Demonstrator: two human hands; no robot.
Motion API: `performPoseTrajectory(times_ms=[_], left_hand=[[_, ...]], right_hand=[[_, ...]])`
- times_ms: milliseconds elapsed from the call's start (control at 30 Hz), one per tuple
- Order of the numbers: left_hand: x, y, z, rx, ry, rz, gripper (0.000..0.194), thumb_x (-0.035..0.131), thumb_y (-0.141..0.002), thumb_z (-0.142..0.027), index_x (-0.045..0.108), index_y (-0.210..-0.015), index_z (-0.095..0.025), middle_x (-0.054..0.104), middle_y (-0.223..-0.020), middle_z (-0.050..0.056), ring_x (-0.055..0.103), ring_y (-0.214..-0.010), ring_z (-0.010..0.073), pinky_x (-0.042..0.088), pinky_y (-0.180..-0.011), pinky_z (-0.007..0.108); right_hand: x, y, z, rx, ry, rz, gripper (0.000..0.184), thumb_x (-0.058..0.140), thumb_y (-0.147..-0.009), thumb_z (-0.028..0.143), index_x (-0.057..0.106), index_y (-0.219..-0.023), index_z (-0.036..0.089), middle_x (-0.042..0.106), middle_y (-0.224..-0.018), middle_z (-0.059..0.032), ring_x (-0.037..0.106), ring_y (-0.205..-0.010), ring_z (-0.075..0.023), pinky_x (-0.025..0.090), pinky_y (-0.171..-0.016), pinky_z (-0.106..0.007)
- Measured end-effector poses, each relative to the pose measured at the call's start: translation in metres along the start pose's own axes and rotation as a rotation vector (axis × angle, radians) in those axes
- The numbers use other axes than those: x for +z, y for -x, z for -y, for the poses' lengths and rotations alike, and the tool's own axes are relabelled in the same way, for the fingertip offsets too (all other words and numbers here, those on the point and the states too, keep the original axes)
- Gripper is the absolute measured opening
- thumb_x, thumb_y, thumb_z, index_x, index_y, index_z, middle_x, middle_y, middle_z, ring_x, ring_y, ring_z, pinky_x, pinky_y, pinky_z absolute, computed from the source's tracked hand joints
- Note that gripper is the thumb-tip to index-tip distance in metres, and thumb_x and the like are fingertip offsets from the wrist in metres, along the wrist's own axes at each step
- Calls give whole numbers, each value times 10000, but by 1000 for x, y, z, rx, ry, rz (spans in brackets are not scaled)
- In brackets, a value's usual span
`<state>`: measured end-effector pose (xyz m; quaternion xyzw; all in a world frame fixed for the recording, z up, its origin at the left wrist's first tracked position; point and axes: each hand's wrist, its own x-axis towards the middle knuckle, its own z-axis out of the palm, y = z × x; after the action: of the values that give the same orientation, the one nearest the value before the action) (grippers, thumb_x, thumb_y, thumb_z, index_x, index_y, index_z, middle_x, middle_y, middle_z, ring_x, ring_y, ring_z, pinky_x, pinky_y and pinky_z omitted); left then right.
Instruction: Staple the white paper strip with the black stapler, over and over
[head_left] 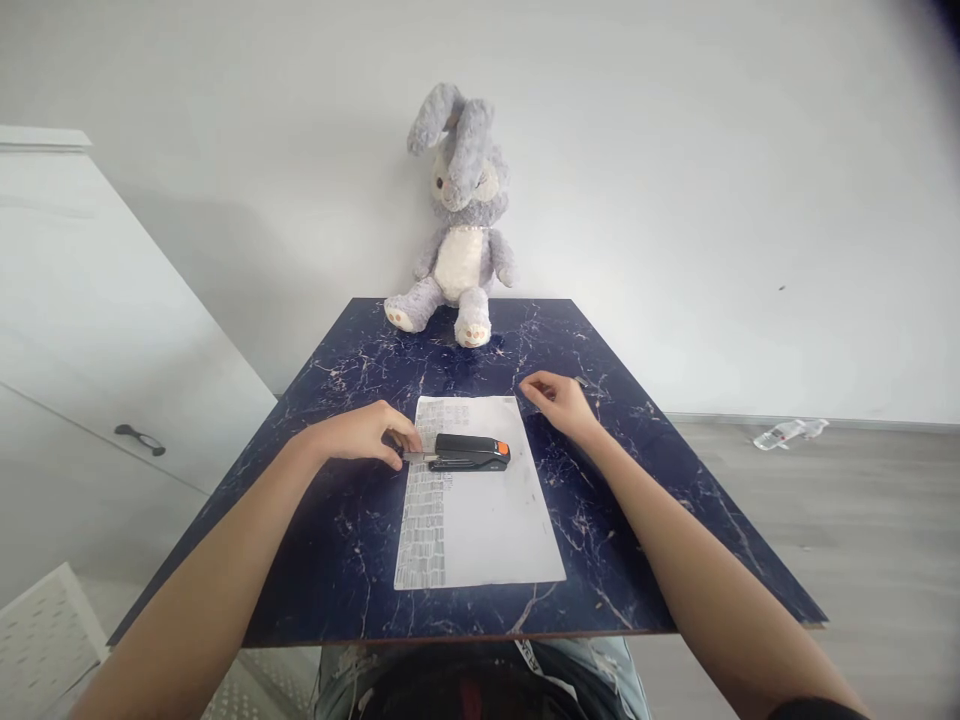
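Observation:
A black stapler (471, 452) with an orange end lies across a white sheet of paper (480, 510) on the dark blue marble-patterned table (352, 540). My left hand (367, 433) rests at the sheet's left edge, its fingers curled and pinched at the stapler's metal tip. My right hand (559, 402) lies on the table just past the sheet's upper right corner, fingers loosely bent downward and touching the tabletop, nothing visible in them.
A grey plush rabbit (459, 225) sits at the table's far edge against the white wall. A white cabinet (82, 340) stands to the left. A clear plastic bottle (787, 433) lies on the grey floor at the right.

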<state>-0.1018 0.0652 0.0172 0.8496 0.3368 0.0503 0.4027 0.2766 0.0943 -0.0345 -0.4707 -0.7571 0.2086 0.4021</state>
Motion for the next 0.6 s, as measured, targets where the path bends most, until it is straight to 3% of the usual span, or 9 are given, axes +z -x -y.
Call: performPoseTrajectory(times_ms=[67,167,333,600], left_hand=[[-2,-2,12,30,71,18,313,813,-777,-236,796,-1090,-240,784,-1063,49,731,-976,215,554,-900,319],[5,-9,23,61,107,-19,249,806,-785,-235,806,-1033,-208,790,-982,54,739,-887,203,566,-825,291],[26,-26,18,149,30,-150,94,771,-818,-218,776,-901,-175,758,-877,29,708,-803,169,529,-758,245],[50,-42,3,100,-69,-345,163,704,-764,-77,758,-878,-179,738,-795,9,689,-732,158,486,-689,223]], right_hand=[[14,7,27,-61,-175,188,312,507,-998,437,692,-940,193,697,-888,-41,621,-806,-179,472,-736,-291],[42,18,57,-142,-287,339,304,564,-983,488,619,-922,195,624,-853,-13,562,-775,-156,438,-700,-274],[72,26,70,-214,-238,321,328,698,-902,486,552,-856,195,544,-811,11,480,-723,-137,385,-660,-265],[75,28,66,-276,-197,293,276,668,-937,451,591,-889,191,582,-835,-7,517,-730,-144,398,-677,-274]])
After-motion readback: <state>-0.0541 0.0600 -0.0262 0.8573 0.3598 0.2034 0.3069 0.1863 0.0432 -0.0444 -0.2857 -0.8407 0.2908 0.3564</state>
